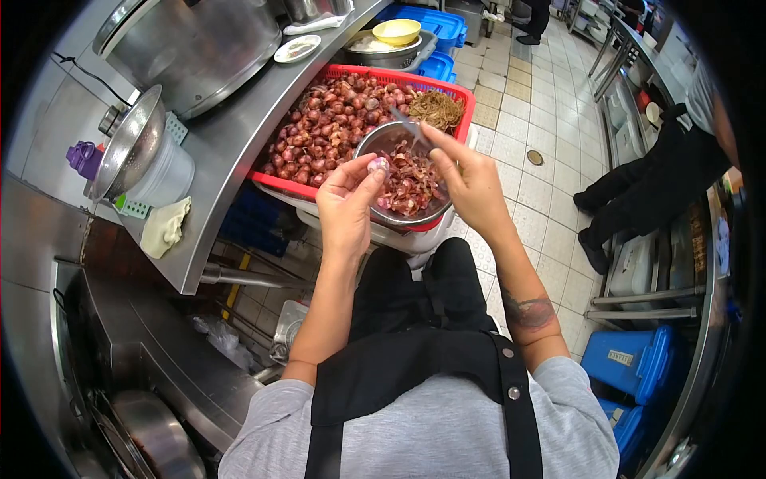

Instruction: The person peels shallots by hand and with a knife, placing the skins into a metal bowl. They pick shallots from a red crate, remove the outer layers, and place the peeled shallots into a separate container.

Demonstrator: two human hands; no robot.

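My left hand (348, 199) pinches a small, partly peeled shallot (378, 165) between thumb and fingers. In my right hand (465, 177) is a small knife (409, 126), its blade slightly blurred and pointing up and left. Both hands are above the near side of a steel bowl (388, 215), which holds a heap of reddish-brown peelings (408, 185). Behind and left of the bowl, a large red basket (471, 102) is filled with unpeeled shallots (323, 128). A tangle of dry, straw-coloured roots or stems (436, 110) lies in its far right corner.
Along the left runs a steel counter (231, 152) with a big pot (191, 52), a colander (132, 144) and a crumpled cloth (166, 227). A yellow bowl (396, 32) stands beyond the basket. Another person in dark trousers (650, 172) stands at right, near blue lidded bins (626, 359).
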